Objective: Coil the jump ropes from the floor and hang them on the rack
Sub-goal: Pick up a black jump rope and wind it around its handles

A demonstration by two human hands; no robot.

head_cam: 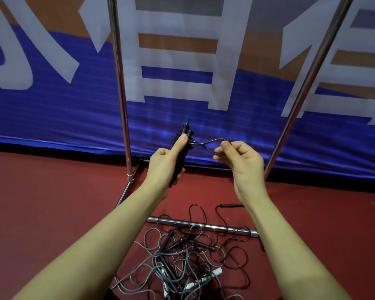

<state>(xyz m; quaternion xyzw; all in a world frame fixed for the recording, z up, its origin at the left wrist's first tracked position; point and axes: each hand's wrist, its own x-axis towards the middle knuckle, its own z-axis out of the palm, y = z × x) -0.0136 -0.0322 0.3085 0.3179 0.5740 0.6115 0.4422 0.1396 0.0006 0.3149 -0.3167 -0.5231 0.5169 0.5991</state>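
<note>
The left hand [164, 164] has its grip closed round the black handles [180, 152] of one jump rope, thumb laid up along them with its tip pressing near the top, where the cord is wound on in tight turns. The right hand [239, 158] pinches the last free loop of cord [212, 144] between thumb and forefinger, the other fingers loosely curled, and holds that loop out just to the right of the handles.

The cord looks thin, light and springy, so I judge it will uncoil unless the end is tucked or kept under the thumb; the ribbed handles are the stiff, sure place to hold, and the cord itself is likely slick.

Both hands are raised in front of the handles' backdrop, a blue and white banner [52, 109], between the two upright poles of the rack [120, 83]. Below the handles, on the red floor [41, 202], lies a tangled heap of ropes [188, 263] over the rack's low bar [204, 225], not yet coiled.
</note>
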